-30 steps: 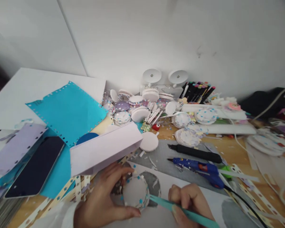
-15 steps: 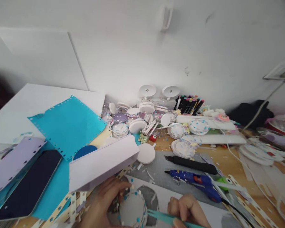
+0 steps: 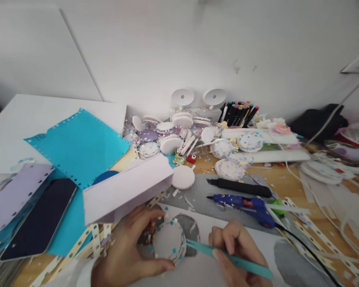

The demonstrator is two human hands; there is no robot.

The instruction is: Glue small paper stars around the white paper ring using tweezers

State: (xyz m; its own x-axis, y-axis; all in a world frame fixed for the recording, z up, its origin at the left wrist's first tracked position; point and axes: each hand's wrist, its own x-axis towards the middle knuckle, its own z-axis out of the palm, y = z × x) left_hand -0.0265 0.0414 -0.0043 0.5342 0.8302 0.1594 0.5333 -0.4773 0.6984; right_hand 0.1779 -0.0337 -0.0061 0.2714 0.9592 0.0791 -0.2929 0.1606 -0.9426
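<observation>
Head view: left hand (image 3: 124,251) in a wide C, thumb and forefinger well apart, holding a round white disc (image 3: 166,241) by the rim, thumb at the near edge, forefinger at the far edge. Disc has small blue stars around its border; sits low, about centre, over a white sheet (image 3: 194,273). Right hand (image 3: 236,251) mostly closed, fingers curled, pinching teal tweezers (image 3: 203,249); tips slightly parted, at disc's right edge. Can't tell if they grip anything.

Sheet has round cut-outs (image 3: 290,261), grey showing through; it lies on a grey cutting mat (image 3: 200,189). On the mat beyond right hand: blue hot glue gun (image 3: 248,204), black cable, nozzle pointing left; black pen-shaped tool (image 3: 245,188) just behind it. Plain white disc (image 3: 183,177) near the mat's far edge, beside a pale lilac folded-paper piece (image 3: 128,185).

Left side: dark-screened smartphone (image 3: 42,215), blue paper sheet with punched edges (image 3: 80,147), cream punched strips (image 3: 79,243) near left wrist. Back: heap of white discs (image 3: 171,144), some tilted; bundle of marker pens (image 3: 239,113) to its right, by the wall. Blue-dotted disc stack (image 3: 250,141) in front of pens.
</observation>
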